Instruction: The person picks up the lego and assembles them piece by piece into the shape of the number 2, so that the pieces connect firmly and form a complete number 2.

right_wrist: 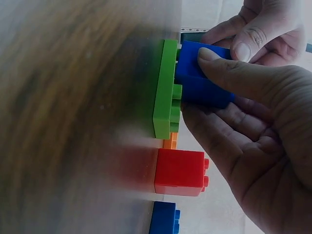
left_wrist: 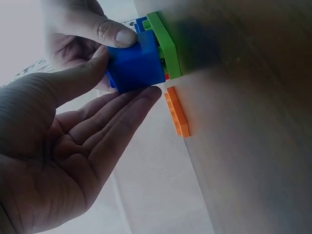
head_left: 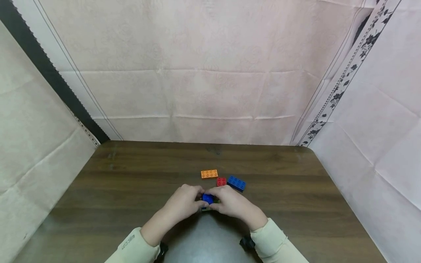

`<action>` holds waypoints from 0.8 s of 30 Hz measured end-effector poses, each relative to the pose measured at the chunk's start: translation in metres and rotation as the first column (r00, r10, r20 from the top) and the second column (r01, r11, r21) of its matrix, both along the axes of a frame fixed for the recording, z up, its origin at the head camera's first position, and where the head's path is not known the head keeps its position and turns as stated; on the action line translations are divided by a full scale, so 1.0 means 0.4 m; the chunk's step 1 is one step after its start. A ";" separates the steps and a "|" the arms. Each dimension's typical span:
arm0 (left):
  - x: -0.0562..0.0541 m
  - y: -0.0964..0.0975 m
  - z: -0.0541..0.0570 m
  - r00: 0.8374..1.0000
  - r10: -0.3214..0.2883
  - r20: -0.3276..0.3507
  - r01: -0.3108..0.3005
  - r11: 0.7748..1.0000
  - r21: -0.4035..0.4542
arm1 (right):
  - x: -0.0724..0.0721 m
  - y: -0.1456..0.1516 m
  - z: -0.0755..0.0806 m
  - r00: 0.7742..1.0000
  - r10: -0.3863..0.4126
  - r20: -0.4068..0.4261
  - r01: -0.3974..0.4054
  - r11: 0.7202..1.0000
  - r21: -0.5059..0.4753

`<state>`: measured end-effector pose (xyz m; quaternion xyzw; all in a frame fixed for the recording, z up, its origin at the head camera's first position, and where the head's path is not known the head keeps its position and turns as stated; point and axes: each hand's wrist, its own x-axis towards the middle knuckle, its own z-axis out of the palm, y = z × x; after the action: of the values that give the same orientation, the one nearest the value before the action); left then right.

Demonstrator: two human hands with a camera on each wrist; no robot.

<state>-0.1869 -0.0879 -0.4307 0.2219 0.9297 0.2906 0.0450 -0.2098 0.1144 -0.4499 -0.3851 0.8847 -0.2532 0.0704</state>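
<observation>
Both hands meet around a blue toy building block (right_wrist: 204, 73) near the middle of the table. My left hand (head_left: 186, 201) pinches it from the left, thumb on the near face and fingers along the far one. From the right, my right hand (head_left: 232, 203) holds the same block, its thumb (right_wrist: 229, 63) laid across the near face. Directly beneath is a flat green building block (right_wrist: 165, 92) on the table; the blue one sits at its studs, toward the left end, and some green studs show uncovered to the right.
Just beyond the hands lie a flat orange block (head_left: 209, 174), a red block (head_left: 221, 181) and another blue block (head_left: 236, 183). The wooden table (head_left: 131, 171) ends at a hanging pale cloth (head_left: 210, 91), with cloth on both sides too.
</observation>
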 end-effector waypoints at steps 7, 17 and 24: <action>0.004 -0.002 -0.009 0.999 0.033 -0.008 -0.033 0.999 0.002 | -0.004 -0.011 -0.006 1.000 0.020 -0.007 -0.020 1.000 0.007; 0.005 0.002 -0.008 0.999 0.049 0.004 -0.049 0.999 0.008 | -0.004 -0.008 0.002 1.000 -0.001 -0.015 0.002 1.000 0.013; 0.003 0.002 -0.013 0.999 0.047 -0.003 -0.047 0.999 0.005 | -0.003 -0.012 -0.001 1.000 -0.012 -0.008 0.012 1.000 0.020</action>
<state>-0.1859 -0.0869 -0.4361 0.2007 0.9339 0.2938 0.0362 -0.2109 0.1098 -0.4502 -0.3799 0.8897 -0.2435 0.0693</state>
